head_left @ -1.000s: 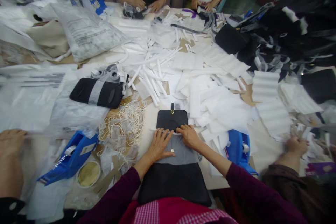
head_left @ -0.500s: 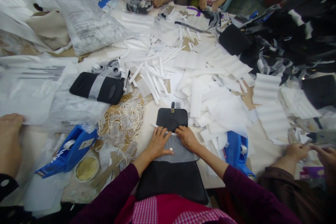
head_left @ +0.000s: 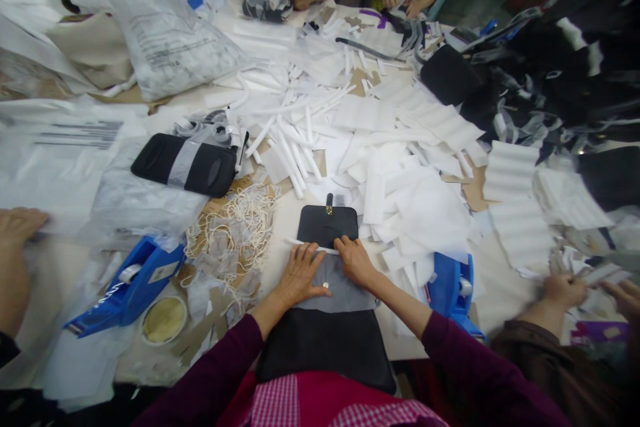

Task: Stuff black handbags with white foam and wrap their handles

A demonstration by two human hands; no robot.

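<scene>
In front of me lies a black bag (head_left: 325, 350) with a grey inner panel (head_left: 340, 287) that carries a small round snap. Its upper black part (head_left: 327, 221) has a tab with a gold clasp. A thin white foam tube (head_left: 294, 241) runs across the bag between these parts. My left hand (head_left: 301, 275) lies flat, thumb out near the snap and fingertips over the tube. My right hand (head_left: 356, 261) has its fingers bent onto the right end of the tube, which they partly hide.
Blue tape dispensers (head_left: 133, 283) (head_left: 453, 287) flank me. Left are tangled white strings (head_left: 240, 227), a round tub (head_left: 164, 320) and a wrapped black bag (head_left: 185, 163). White foam sheets (head_left: 425, 207) cover the middle. Co-workers' hands (head_left: 565, 293) are at the right, left and far side.
My hands stay nearly in place on the tube, and more of its left end shows. The view has shifted slightly. The co-worker's hands at the right now hold pale strips.
</scene>
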